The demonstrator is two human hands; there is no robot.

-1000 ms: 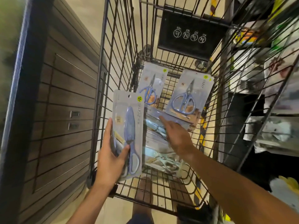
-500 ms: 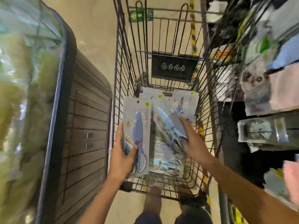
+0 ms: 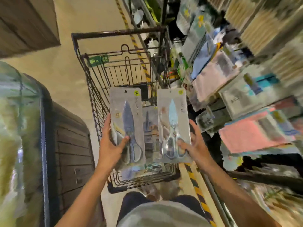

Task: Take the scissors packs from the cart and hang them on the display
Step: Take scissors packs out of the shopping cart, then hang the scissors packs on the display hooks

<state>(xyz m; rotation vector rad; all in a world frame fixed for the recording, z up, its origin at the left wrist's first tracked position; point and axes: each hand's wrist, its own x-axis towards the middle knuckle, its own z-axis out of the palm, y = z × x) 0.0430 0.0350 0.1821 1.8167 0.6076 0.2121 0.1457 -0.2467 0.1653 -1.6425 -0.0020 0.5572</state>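
Note:
I hold two scissors packs upright above the black wire cart [image 3: 91, 82]. My left hand [image 3: 111, 145] grips the lower edge of a clear pack with dark blue scissors [image 3: 127, 122]. My right hand [image 3: 193, 145] grips the lower part of a second pack with pale blue scissors [image 3: 173, 122]. More scissors packs [image 3: 148, 126] lie in the cart's basket, seen between the two held packs. The display [image 3: 229, 82] on my right is blurred, with hanging packaged goods.
A dark wood-panelled counter [image 3: 70, 149] with a glass case [image 3: 18, 128] on top stands close on my left. Yellow-black floor tape [image 3: 196, 189] runs along the shelf base on the right. My legs stand right behind the cart.
My right hand has lifted a pale blue scissors pack out of the cart and holds it upright. My head has tilted up and both packs have risen above the basket.

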